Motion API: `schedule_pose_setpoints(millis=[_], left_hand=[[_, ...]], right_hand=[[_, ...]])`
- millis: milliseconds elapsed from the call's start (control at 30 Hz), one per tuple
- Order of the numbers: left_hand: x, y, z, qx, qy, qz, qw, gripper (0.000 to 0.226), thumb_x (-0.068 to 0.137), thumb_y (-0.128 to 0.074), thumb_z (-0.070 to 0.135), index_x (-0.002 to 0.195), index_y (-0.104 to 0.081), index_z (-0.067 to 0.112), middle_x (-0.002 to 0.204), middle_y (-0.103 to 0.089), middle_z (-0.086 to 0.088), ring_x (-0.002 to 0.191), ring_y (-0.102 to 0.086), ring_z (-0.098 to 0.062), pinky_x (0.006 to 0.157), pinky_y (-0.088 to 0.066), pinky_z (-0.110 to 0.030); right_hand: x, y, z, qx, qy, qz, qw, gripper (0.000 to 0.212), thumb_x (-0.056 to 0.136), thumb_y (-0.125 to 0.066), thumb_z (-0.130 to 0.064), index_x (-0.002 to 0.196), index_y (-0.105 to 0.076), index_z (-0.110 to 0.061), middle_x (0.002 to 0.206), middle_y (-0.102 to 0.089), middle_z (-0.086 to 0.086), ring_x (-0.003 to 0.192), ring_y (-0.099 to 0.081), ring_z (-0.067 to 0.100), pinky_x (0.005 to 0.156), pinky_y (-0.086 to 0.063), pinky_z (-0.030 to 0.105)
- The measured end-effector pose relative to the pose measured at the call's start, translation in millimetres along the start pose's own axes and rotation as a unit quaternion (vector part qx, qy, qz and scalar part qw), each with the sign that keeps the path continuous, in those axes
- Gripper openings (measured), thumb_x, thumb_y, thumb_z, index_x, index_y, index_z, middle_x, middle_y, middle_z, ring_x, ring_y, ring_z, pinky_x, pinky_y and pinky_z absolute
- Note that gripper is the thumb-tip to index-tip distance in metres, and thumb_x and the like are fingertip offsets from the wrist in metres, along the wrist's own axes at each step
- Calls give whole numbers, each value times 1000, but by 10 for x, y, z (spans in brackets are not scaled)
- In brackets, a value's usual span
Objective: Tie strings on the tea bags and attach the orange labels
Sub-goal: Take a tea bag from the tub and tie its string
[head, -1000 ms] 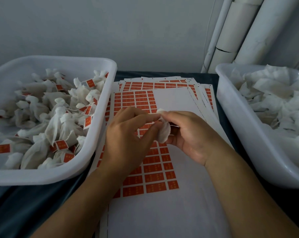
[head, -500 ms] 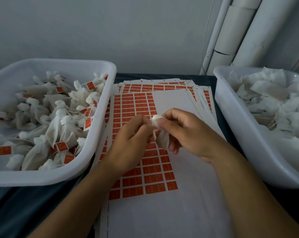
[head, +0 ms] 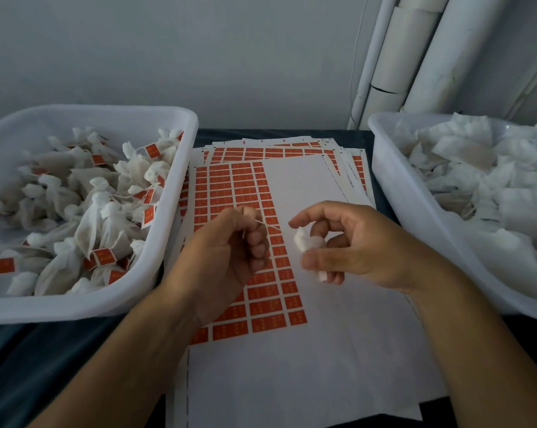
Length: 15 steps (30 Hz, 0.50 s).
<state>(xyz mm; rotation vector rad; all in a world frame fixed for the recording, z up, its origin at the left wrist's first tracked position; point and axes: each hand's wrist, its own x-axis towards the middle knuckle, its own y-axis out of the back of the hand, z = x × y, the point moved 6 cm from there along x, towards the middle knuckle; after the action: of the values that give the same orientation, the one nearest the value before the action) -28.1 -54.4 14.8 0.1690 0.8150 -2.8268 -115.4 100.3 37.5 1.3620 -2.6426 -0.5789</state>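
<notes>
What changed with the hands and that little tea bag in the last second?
The hands drew apart: the left hand pulled leftward, pinching the string taut, while the right hand kept the tea bag in its fingers. Before, both hands were bunched together on the bag. The two tubs and the label sheets stayed put.

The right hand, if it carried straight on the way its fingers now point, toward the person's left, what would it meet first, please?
Probably the left hand, which pinches the string running to the tea bag that the right hand holds. Only a short gap separates them, though one view leaves depth uncertain.
</notes>
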Motion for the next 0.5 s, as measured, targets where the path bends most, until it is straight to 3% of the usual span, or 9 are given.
schedule_pose_setpoints(millis=[100, 200, 300, 333, 400, 467, 500], left_hand=[[-47, 7, -35, 9, -13, 51, 999, 30, 96, -48, 15, 69, -60, 19, 69, -50, -3, 61, -50, -12, 58, -50, -25], [-121, 93, -8, 216, -12, 110, 970, 30, 104, -51, 34, 84, -64, 16, 74, -63, 0, 71, -59, -15, 72, -55, -30], [-344, 148, 99, 411, -69, 61, 907, 31, 99, -50, 59, 110, -61, 33, 91, -70, 11, 84, -70, -9, 76, -57, -26], [-488, 120, 133, 468, -115, 17, 876, 31, 94, -54, 65, 114, -57, 41, 98, -68, 16, 91, -69, -6, 74, -57, -22], [-819, 92, 104, 616, -187, -79, 762, 48, 82, -63, 75, 122, -49, 53, 117, -57, 29, 111, -61, 0, 77, -54, -13], [-1105, 177, -81, 722, -188, -158, 647, 68, 78, -61, 80, 138, -36, 61, 138, -37, 38, 132, -39, 10, 89, -43, -11], [-1210, 239, -180, 750, -170, -179, 614, 73, 79, -59, 81, 143, -27, 65, 144, -28, 39, 136, -27, 15, 97, -36, -15]], right_hand=[[-36, -29, 27, -8, -1, 12, 1000, 44, 73, -81, -41, 115, -67, -35, 92, -70, -8, 73, -75, 24, 62, -58, 24], [-24, -34, 54, -45, -4, 66, 997, 26, 84, -80, -38, 108, -69, -34, 91, -72, -9, 71, -75, 18, 62, -59, 25], [-30, -54, 100, -101, -38, 118, 987, 29, 85, -73, -53, 108, -66, -36, 92, -73, -12, 74, -75, 9, 68, -63, 30], [-45, -68, 113, -120, -49, 130, 983, 39, 82, -70, -61, 112, -64, -37, 98, -72, -16, 75, -74, 5, 71, -63, 31], [-93, -98, 117, -171, -64, 143, 973, 55, 79, -65, -72, 124, -57, -43, 116, -64, -24, 78, -71, -3, 74, -61, 29], [-143, -132, 123, -206, -62, 156, 964, 63, 79, -62, -73, 135, -49, -47, 126, -55, -27, 82, -71, 1, 79, -58, 31], [-175, -161, 128, -212, -62, 160, 962, 67, 78, -61, -73, 138, -45, -48, 128, -52, -25, 85, -71, 5, 80, -58, 32]])
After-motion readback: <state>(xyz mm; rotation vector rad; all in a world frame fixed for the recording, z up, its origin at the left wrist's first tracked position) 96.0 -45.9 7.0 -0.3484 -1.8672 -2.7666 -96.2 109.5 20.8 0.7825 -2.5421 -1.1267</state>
